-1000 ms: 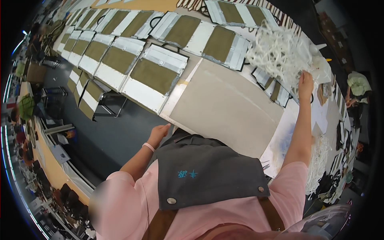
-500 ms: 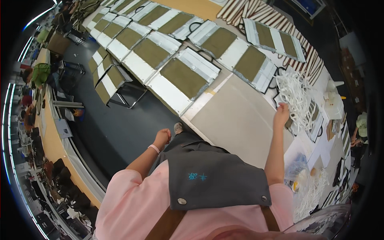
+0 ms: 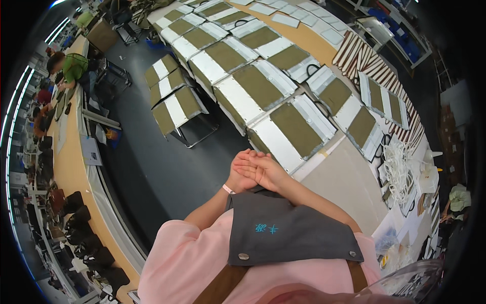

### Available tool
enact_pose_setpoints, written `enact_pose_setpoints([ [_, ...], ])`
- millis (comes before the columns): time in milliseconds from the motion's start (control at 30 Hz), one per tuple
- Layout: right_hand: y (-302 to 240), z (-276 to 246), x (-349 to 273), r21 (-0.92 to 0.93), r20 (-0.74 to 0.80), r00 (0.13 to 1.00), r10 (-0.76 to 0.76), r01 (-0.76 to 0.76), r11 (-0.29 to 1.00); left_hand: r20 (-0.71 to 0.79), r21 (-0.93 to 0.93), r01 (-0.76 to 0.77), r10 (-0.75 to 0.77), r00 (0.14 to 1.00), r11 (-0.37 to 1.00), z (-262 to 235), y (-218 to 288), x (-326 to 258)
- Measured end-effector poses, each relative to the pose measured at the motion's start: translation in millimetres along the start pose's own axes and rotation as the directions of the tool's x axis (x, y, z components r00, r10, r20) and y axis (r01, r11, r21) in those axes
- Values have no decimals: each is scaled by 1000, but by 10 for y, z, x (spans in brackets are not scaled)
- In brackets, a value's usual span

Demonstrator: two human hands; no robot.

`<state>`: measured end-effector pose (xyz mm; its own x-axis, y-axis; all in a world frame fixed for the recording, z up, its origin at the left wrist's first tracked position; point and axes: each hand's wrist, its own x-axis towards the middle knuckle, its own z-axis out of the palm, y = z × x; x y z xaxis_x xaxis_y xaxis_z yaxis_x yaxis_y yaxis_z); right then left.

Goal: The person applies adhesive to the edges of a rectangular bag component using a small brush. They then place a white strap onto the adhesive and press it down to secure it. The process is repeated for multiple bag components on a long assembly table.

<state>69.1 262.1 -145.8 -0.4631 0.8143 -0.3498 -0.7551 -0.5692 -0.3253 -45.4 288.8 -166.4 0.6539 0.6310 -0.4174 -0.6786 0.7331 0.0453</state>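
My left hand (image 3: pixel 241 171) and my right hand (image 3: pixel 267 171) meet in front of my grey apron (image 3: pixel 296 228). The right fingers lie stretched across the left palm, and the left fingers are loosely extended. Nothing shows between them. Just beyond is the nearest olive-and-white fabric panel (image 3: pixel 299 133), at the near end of overlapping rows on the long table. Neither hand appears to touch it. Its grey-white band carries a small round fastener.
White cords (image 3: pixel 398 169) lie heaped at the right, near a panel with dark handles (image 3: pixel 364 126). Brown-and-white strips (image 3: pixel 354 58) spread behind. A panel-draped rack (image 3: pixel 177 104) stands on the left floor. A co-worker in green (image 3: pixel 75 67) bends over another bench (image 3: pixel 68 167).
My right hand has left the white cords and come over to my left hand. The left hand, loosely curled before, has risen and opened. The view has shifted, so the table sits farther right.
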Motion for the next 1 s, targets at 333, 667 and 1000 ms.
enact_pose_setpoints([
  [333, 714, 919, 714, -573, 719, 694, 30, 616, -541, 321, -195, -358, 405, 856, 913, -112, 1143, -744],
  [667, 646, 922, 834, -510, 671, 735, -104, 354, -784, 351, 509, -649, 551, 757, 566, -63, 1143, -1376],
  [1000, 603, 929, 596, -125, 657, 749, 92, 229, -965, 87, 532, -623, 695, 714, 573, 244, 877, -1051],
])
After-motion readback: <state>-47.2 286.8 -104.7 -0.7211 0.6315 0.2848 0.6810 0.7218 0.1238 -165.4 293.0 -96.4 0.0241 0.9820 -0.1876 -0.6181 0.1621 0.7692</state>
